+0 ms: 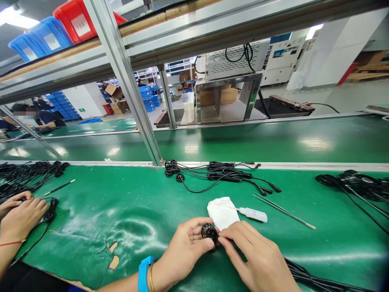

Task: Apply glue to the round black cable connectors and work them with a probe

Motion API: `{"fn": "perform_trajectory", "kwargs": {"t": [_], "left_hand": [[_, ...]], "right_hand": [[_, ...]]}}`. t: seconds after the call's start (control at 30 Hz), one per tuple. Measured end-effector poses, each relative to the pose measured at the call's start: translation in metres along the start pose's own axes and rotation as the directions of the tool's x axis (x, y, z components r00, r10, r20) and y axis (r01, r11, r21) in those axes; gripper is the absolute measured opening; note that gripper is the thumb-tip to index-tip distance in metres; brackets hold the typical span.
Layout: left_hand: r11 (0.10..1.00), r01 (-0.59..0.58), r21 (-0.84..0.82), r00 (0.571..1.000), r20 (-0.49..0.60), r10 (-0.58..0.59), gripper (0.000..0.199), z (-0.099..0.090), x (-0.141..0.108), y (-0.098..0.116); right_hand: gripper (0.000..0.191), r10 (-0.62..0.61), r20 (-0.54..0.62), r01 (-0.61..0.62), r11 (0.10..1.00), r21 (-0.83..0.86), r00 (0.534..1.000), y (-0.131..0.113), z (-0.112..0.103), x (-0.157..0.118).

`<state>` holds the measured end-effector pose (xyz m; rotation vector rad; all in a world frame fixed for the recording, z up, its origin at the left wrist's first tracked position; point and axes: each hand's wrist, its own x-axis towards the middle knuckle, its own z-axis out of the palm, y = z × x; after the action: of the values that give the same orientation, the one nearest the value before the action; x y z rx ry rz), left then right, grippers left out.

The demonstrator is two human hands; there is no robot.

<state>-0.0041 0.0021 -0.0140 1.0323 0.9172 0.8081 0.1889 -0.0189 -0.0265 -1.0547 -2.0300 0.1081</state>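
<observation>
My left hand (184,249), with a blue wristband (143,273) and a gold bangle, and my right hand (258,255) meet low in the view. Both pinch a small black ribbed spool (209,233). Just beyond them lie a white cloth (223,213), a plastic squeeze bottle with a thin nozzle (253,215) and a long thin metal tool (284,211). A tangle of black cables with round ends (212,174) lies farther on. Another black cable (313,275) runs under my right forearm.
A co-worker's hands (21,215) hold black cable at the left, beside a cable pile (24,178). Another pile (352,182) lies right on the torn green mat (106,243). Metal shelf rails (121,65) cross above, with red and blue bins.
</observation>
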Motion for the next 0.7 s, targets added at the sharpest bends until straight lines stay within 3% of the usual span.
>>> {"fn": "perform_trajectory", "kwargs": {"t": [0.4, 0.7], "left_hand": [[0.993, 0.03, -0.118, 0.999, -0.01, -0.031, 0.047, 0.0031, -0.0042, -0.0015], [0.98, 0.027, -0.197, 1.0, -0.001, -0.028, 0.036, 0.0004, -0.001, 0.0007]], "right_hand": [[0.009, -0.018, -0.015, 0.018, 1.0, 0.004, 1.0, 0.0027, 0.0032, 0.0006], [0.01, -0.022, 0.066, 0.012, 0.989, 0.144, 0.998, 0.0008, 0.0062, -0.0051]]}}
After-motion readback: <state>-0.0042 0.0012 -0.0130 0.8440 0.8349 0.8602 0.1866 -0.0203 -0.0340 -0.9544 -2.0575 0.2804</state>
